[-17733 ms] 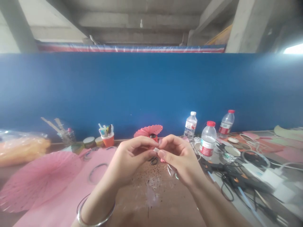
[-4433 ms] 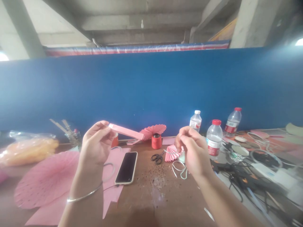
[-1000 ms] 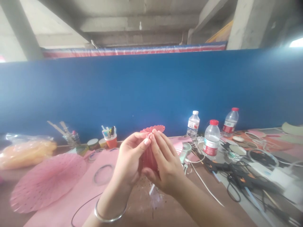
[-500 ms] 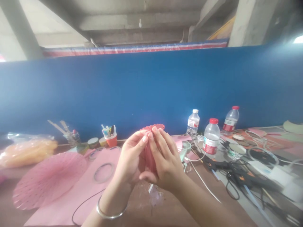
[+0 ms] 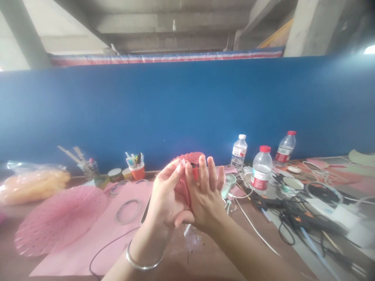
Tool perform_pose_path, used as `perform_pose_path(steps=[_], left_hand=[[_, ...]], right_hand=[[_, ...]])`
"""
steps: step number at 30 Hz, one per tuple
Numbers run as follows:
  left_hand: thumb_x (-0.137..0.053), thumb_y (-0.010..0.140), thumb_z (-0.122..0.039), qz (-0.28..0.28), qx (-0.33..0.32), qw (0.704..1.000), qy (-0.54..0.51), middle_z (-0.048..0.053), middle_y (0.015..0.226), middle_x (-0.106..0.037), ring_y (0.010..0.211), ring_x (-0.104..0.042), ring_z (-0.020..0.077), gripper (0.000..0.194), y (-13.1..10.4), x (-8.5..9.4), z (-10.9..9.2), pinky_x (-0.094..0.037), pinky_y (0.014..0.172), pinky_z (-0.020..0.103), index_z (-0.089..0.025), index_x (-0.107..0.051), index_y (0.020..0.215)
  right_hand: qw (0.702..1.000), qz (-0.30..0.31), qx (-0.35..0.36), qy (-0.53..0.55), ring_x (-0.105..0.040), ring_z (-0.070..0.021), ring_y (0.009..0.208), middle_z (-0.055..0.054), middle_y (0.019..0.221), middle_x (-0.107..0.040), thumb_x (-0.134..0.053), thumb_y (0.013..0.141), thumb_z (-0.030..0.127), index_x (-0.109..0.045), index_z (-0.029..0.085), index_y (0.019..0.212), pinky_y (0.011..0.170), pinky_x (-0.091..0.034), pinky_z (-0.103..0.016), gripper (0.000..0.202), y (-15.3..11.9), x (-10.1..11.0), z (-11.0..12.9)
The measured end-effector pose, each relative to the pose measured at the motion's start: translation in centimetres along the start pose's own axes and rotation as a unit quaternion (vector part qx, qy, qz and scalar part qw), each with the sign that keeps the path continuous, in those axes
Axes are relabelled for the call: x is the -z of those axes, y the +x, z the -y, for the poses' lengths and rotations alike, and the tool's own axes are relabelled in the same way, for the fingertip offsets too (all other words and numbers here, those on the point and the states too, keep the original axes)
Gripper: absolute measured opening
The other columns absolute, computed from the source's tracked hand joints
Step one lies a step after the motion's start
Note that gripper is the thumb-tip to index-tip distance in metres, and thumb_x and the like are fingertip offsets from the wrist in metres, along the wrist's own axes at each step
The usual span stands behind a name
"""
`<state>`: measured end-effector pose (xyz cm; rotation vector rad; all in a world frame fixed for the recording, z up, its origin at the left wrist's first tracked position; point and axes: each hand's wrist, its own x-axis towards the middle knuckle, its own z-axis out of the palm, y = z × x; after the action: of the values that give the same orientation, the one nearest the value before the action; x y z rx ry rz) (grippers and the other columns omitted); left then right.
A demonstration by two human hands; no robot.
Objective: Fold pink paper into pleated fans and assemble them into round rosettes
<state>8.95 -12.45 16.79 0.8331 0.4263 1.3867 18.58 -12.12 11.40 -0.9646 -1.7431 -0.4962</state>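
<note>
Blue partition (image 5: 187,105) behind — 2 hands, left (image 5: 168,191) pinching folded pink paper (image 5: 186,187), right (image 5: 206,199) splayed.

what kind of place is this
Probably a craft workspace, perhaps in an unfinished building: a pleated pink paper fan, a cup of pens, and bare concrete beams above a blue partition.

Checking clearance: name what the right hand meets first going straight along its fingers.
The right hand would probably meet the blue partition first, though depth is unclear and it might brush the pink scalloped paper.
</note>
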Motion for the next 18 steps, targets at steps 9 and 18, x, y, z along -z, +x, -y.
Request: perform_pose_path(steps=[9,18], left_hand=[[-0.068,0.070,-0.021,-0.075,-0.125,0.989,-0.027,0.000,0.081,-0.066,0.075,-0.062,0.0073,0.013,2.0,1.9,-0.9,-0.049,0.069,0.015,-0.016,-0.065,0.082],[-0.069,0.070,-0.024,-0.050,-0.103,0.991,0.070,0.002,0.094,-0.068,0.078,-0.062,0.0081,0.020,3.0,3.7,-2.9,-0.048,0.069,0.015,-0.017,-0.068,0.089]], right_hand=[[0.998,-0.039,0.000,-0.041,-0.012,-0.0390,0.132,-0.014,0.145,-0.016,-0.030,0.074,0.072,0.007,0.024,0.140,0.101,-0.014,-0.060,0.090,1.0,0.9,-2.2],[0.903,0.323,-0.250,-0.134,-0.056,-0.0236,0.099,-0.011,0.103,-0.063,-0.036,0.087,0.028,-0.060,0.017,0.104,0.086,-0.038,-0.035,0.031,-3.6,-5.5,-14.7]])
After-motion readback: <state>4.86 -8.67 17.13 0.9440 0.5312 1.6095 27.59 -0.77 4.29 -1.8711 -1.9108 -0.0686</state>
